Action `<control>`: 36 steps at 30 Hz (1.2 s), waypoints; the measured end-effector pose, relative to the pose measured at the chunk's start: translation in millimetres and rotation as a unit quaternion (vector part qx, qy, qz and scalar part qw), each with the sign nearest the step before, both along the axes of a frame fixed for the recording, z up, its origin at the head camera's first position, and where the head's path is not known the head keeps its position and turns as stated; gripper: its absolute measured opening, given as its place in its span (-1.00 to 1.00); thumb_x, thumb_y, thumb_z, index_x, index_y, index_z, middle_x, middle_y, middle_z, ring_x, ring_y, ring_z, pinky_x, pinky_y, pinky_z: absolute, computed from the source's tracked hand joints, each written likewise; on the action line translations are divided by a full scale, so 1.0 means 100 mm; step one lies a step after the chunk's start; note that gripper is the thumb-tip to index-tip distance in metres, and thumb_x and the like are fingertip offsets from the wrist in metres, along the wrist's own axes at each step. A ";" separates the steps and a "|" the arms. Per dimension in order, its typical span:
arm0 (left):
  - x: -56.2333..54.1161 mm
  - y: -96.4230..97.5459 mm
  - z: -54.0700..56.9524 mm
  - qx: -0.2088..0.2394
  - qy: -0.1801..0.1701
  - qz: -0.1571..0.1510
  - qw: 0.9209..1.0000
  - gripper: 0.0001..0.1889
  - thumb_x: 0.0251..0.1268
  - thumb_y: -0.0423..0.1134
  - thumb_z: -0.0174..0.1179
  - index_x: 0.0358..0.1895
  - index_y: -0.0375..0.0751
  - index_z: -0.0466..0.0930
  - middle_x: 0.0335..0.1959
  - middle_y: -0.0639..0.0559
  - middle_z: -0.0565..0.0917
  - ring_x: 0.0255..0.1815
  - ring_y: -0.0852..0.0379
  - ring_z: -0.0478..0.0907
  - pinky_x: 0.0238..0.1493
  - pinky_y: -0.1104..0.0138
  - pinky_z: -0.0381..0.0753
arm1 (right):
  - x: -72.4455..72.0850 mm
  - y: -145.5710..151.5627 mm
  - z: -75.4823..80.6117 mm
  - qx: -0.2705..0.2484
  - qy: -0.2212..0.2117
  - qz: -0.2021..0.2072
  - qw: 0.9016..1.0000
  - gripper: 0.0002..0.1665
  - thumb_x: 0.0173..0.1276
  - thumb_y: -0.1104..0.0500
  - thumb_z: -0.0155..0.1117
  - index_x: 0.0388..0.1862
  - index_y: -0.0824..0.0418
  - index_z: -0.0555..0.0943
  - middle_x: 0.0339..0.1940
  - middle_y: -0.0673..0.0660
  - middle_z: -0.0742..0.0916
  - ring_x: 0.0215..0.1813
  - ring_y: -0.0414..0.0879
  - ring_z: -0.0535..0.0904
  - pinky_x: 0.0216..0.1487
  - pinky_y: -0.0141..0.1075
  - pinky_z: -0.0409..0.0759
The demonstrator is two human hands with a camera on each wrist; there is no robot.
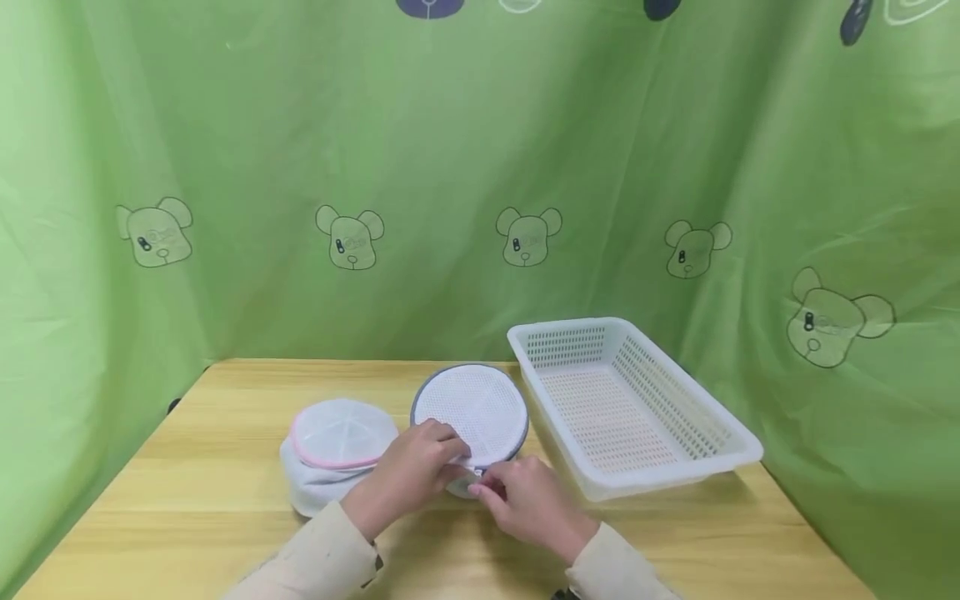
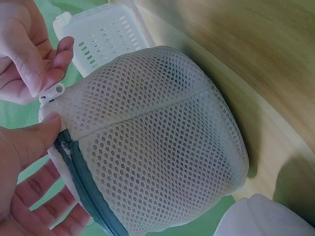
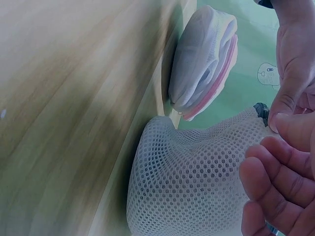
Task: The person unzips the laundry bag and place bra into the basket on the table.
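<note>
A round white mesh laundry bag (image 1: 471,408) with a dark blue-green zipper edge stands in the middle of the table. My left hand (image 1: 418,467) pinches its near rim, fingers over the top and thumb (image 2: 37,137) beside the zipper (image 2: 83,179). My right hand (image 1: 531,504) is at the same rim, thumb and fingertips pinching at the white zipper pull (image 2: 53,92); the exact contact is partly hidden. Left of these hands lies a second white laundry bag (image 1: 345,429) with pink trim, its top slumped. In the right wrist view, the mesh side bulges below the fingers.
A white slotted plastic basket (image 1: 551,417) stands on the right of the wooden table (image 1: 172,517), reaching toward its right edge. Green curtains (image 1: 435,167) with bear drawings hang behind and on both sides.
</note>
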State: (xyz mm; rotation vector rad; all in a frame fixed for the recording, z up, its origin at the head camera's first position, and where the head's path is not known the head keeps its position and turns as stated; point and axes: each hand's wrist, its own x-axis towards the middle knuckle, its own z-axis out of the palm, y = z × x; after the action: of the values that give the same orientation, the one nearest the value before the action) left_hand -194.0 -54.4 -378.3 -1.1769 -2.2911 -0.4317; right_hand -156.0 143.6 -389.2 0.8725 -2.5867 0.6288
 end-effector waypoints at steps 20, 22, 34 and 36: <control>-0.02 0.01 0.05 0.007 -0.003 -0.004 1.000 -0.83 0.02 -0.29 0.46 -0.31 -0.18 0.70 -0.35 0.05 0.67 -0.31 0.12 0.57 -0.24 0.33 0.62 | -0.05 -0.02 -0.03 0.000 0.064 -0.049 0.997 -0.80 0.17 0.13 0.45 -0.57 0.13 0.64 -0.72 -0.12 0.55 -0.66 -0.36 0.35 -0.65 -0.51 0.35; -0.02 0.01 0.05 0.006 0.000 -0.003 1.000 -0.83 0.02 -0.29 0.46 -0.31 -0.18 0.70 -0.36 0.05 0.67 -0.32 0.12 0.56 -0.26 0.34 0.62 | -0.05 -0.02 -0.04 0.011 0.082 -0.053 0.995 -0.80 0.17 0.11 0.45 -0.56 0.12 0.64 -0.71 -0.10 0.56 -0.67 -0.31 0.39 -0.64 -0.47 0.39; -0.04 0.03 0.06 0.009 -0.003 -0.003 1.000 -0.81 -0.01 -0.26 0.48 -0.32 -0.17 0.68 -0.37 0.07 0.65 -0.34 0.11 0.55 -0.29 0.33 0.59 | -0.08 -0.03 -0.07 0.002 0.107 -0.042 0.993 -0.77 0.17 0.23 0.34 -0.60 0.08 0.49 -0.69 -0.13 0.47 -0.64 -0.30 0.34 -0.65 -0.46 0.34; -0.03 0.03 0.06 0.007 -0.003 -0.003 1.000 -0.80 0.00 -0.23 0.48 -0.32 -0.16 0.68 -0.37 0.07 0.65 -0.34 0.11 0.55 -0.29 0.32 0.58 | -0.08 -0.04 -0.06 0.008 0.101 -0.040 0.994 -0.74 0.20 0.23 0.29 -0.61 0.06 0.44 -0.69 -0.14 0.41 -0.65 -0.31 0.29 -0.67 -0.47 0.29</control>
State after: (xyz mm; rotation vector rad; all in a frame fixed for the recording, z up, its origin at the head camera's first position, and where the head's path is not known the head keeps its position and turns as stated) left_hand -197.0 -50.9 -372.7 -1.1762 -2.2869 -0.4544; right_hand -163.5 139.6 -395.5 0.7895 -2.4339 0.4728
